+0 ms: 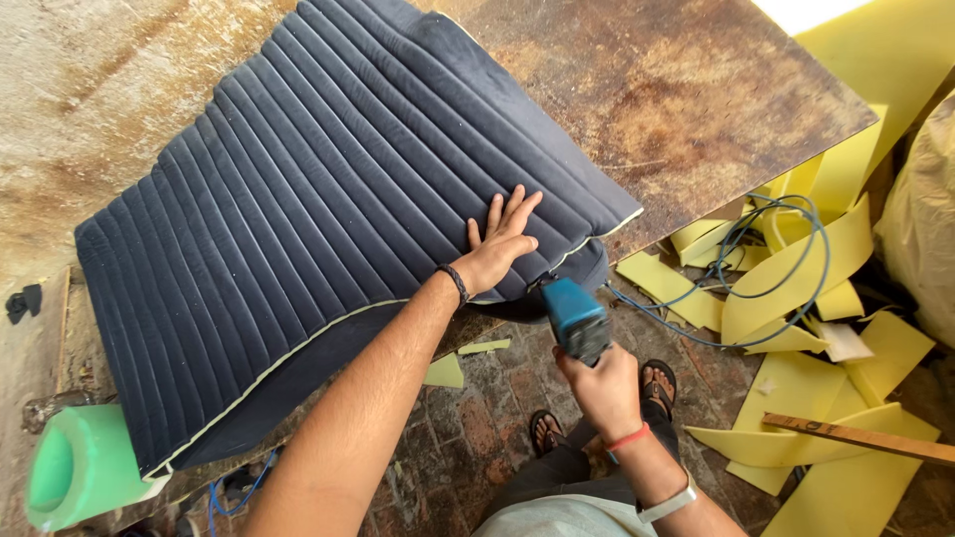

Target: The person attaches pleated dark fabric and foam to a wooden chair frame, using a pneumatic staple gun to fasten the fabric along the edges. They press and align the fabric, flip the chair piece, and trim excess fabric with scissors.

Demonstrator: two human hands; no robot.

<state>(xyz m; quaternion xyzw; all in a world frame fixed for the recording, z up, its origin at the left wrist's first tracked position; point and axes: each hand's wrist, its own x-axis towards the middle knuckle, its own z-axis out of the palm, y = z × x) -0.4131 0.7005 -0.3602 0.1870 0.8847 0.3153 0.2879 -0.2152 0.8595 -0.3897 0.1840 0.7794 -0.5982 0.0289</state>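
Pressing cushion [298, 199] under left hand [500, 244], stapler [575, 318] beside

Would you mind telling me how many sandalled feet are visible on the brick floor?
2: one foot below the workbench edge, left of the blue tool; the other foot just right of the right hand.

An upholstery workshop: a worn, stained worktable [686, 89] carries a quilted dark-blue cushion [328, 199], yellow foam offcuts [826, 288] litter the brick floor [477, 418] on the right, a blue hose [786, 249] coils among them, and a green foam roll [80, 462] sits near left.
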